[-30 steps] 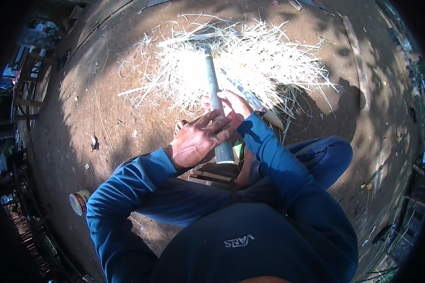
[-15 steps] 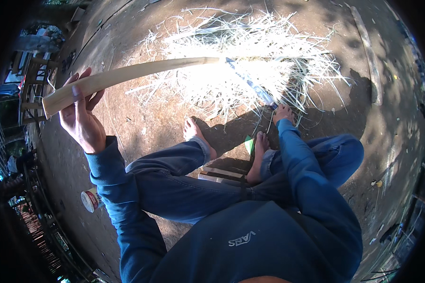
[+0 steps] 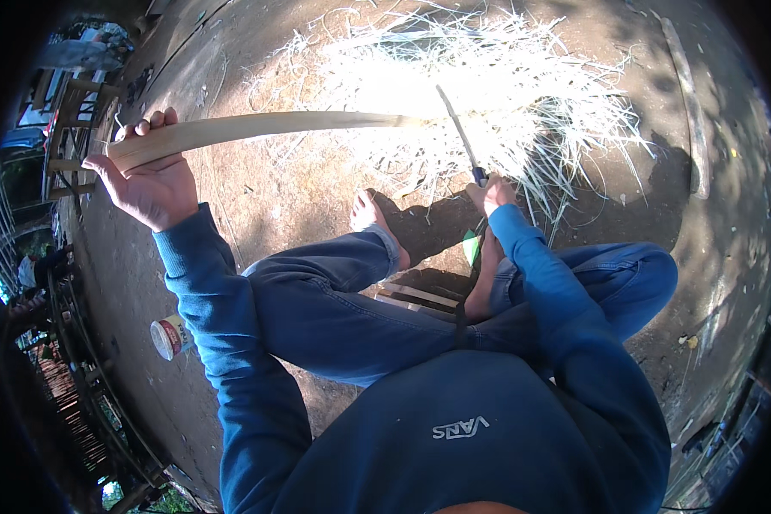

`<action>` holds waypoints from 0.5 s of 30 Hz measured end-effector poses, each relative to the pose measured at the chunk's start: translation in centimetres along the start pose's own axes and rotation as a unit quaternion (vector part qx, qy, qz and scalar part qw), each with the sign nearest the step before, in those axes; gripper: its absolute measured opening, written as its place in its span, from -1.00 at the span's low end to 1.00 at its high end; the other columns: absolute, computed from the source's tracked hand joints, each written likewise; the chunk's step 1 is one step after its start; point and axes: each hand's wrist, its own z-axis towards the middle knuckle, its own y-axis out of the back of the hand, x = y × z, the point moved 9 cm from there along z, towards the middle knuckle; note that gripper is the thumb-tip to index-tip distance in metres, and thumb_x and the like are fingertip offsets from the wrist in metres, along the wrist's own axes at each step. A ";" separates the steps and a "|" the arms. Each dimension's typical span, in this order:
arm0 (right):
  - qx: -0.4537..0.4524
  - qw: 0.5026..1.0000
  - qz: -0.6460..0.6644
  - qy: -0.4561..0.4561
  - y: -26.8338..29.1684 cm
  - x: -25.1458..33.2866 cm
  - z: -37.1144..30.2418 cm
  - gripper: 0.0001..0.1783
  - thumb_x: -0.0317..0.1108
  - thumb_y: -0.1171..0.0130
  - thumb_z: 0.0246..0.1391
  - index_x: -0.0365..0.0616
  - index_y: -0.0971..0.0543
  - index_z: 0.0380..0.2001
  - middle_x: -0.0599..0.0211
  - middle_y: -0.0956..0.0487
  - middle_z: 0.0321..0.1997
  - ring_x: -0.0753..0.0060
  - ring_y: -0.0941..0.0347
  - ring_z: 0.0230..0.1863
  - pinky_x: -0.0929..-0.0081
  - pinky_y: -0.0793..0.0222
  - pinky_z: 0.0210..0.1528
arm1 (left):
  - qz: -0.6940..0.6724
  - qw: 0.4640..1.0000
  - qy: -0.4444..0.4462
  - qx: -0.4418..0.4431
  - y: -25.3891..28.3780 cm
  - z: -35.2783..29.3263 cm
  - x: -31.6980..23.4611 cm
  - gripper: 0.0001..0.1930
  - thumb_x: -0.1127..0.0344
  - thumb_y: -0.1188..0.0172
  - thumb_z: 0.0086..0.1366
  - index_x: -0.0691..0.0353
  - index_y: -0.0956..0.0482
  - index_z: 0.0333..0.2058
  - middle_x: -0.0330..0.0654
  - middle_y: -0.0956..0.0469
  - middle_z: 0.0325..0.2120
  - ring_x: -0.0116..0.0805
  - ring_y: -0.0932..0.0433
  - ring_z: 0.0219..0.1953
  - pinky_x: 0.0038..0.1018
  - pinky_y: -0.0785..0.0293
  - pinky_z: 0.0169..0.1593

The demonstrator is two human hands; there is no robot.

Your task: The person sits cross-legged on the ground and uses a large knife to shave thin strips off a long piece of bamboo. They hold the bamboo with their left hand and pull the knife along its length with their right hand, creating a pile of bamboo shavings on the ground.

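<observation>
Head view gave us one strip, one knife, two bare feet, one tub and, on the ground, one stick. Our left hand had its fingers curled about the strip's wide end, thumb sticking out; our right hand, well apart from it, was clamped on the knife's handle. Shavings lay heaped beyond our feet, where glare washed out the strip's far tip; we couldn't tell whether the knife touched it. The strip, held up above the ground, looked long, pale, gently bowed and tapering.
</observation>
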 end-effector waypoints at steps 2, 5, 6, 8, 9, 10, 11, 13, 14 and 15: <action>-0.016 0.999 0.008 0.036 1.0 3.3 -3.0 -0.49 -0.01 -0.25 -0.14 -0.23 -0.51 -0.25 0.08 -0.58 -0.48 0.09 -0.56 -0.44 0.25 -0.46 -0.30 | 0.035 0.997 -0.015 -0.074 1.0 -1.0 -1.1 -0.37 -0.32 -0.03 0.21 0.29 -0.39 -0.40 -0.10 -0.39 -0.49 -0.13 -0.44 -0.37 -0.07 -0.29 0.03; -0.026 0.974 0.154 0.165 3.5 8.7 -9.3 -0.63 -0.16 -0.27 -0.04 -0.20 -0.45 -0.28 0.28 -0.49 -0.59 0.42 -0.47 -0.66 0.40 -0.40 -0.52 | 0.024 0.997 0.025 -0.063 0.1 -2.8 -0.6 -0.50 -0.18 -0.05 0.23 0.16 -0.31 -0.59 -0.20 -0.26 -0.62 -0.27 -0.31 -0.50 -0.19 -0.23 -0.10; -0.004 0.963 0.219 0.159 3.8 10.0 -10.8 -0.62 -0.17 -0.26 -0.02 -0.18 -0.44 -0.23 0.31 -0.49 -0.59 0.39 -0.50 -0.60 0.39 -0.42 -0.47 | 0.018 0.998 0.044 -0.047 -0.5 -3.3 -0.3 -0.55 -0.11 -0.07 0.21 0.14 -0.31 -0.62 -0.22 -0.25 -0.65 -0.28 -0.30 -0.51 -0.23 -0.24 -0.10; -0.005 0.945 0.210 0.252 2.4 12.2 -11.9 -0.73 -0.28 -0.22 -0.03 -0.21 -0.47 -0.29 0.27 -0.51 -0.59 0.37 -0.52 -0.55 0.41 -0.42 -0.42 | 0.006 0.997 0.081 -0.017 -1.4 -4.5 -0.1 -0.62 0.01 -0.11 0.16 0.11 -0.30 -0.66 -0.27 -0.22 -0.70 -0.31 -0.28 -0.54 -0.29 -0.24 -0.10; 0.007 0.939 0.188 0.286 2.9 14.4 -13.3 -0.78 -0.34 -0.19 -0.05 -0.22 -0.49 -0.34 0.23 -0.52 -0.58 0.36 -0.52 -0.53 0.42 -0.42 -0.40 | 0.042 0.995 0.058 -0.070 -2.1 -5.8 -0.5 -0.64 0.06 -0.05 0.15 0.07 -0.24 -0.71 -0.30 -0.16 -0.76 -0.38 -0.21 -0.61 -0.34 -0.23 -0.18; 0.020 0.932 0.167 0.321 3.7 16.7 -14.8 -0.83 -0.40 -0.16 -0.08 -0.24 -0.50 -0.38 0.20 -0.53 -0.57 0.34 -0.52 -0.51 0.44 -0.42 -0.38 | 0.050 0.996 0.053 -0.057 -2.2 -6.9 -0.8 -0.63 0.05 -0.01 0.17 0.06 -0.21 -0.72 -0.30 -0.13 -0.77 -0.39 -0.18 -0.62 -0.35 -0.20 -0.23; 0.006 0.932 0.159 0.326 3.9 17.0 -15.2 -0.88 -0.44 -0.14 -0.13 -0.25 -0.51 -0.46 0.16 -0.53 -0.58 0.31 -0.49 -0.56 0.44 -0.40 -0.41 | 0.050 0.997 0.051 -0.039 -2.6 -7.5 -0.6 -0.62 0.03 0.02 0.18 0.05 -0.19 -0.72 -0.30 -0.10 -0.78 -0.39 -0.15 -0.64 -0.36 -0.17 -0.28; 0.091 0.924 0.211 0.305 5.0 19.4 -16.9 -0.87 -0.42 -0.18 -0.13 -0.23 -0.49 -0.47 0.19 -0.50 -0.64 0.32 -0.47 -0.60 0.42 -0.37 -0.47 | 0.050 0.998 0.021 -0.033 -3.2 -9.2 -0.8 -0.60 0.02 0.12 0.20 0.02 -0.12 -0.76 -0.33 -0.01 -0.84 -0.43 -0.06 -0.69 -0.37 -0.13 -0.37; 0.102 0.920 0.222 0.306 5.3 19.9 -17.5 -0.86 -0.42 -0.21 -0.13 -0.22 -0.49 -0.48 0.19 -0.49 -0.66 0.33 -0.47 -0.61 0.42 -0.36 -0.49 | 0.043 0.999 0.022 -0.024 -3.3 -10.0 -0.9 -0.59 0.03 0.14 0.20 0.00 -0.11 -0.77 -0.34 0.00 -0.85 -0.43 -0.06 -0.71 -0.37 -0.14 -0.38; 0.107 0.916 0.222 0.315 5.5 20.5 -17.7 -0.82 -0.38 -0.25 -0.14 -0.21 -0.48 -0.48 0.18 -0.49 -0.65 0.26 -0.49 -0.60 0.37 -0.37 -0.50 | 0.036 0.999 0.012 -0.018 -3.1 -11.0 -1.0 -0.60 0.03 0.15 0.21 0.00 -0.11 -0.77 -0.34 -0.02 -0.85 -0.43 -0.06 -0.71 -0.37 -0.14 -0.39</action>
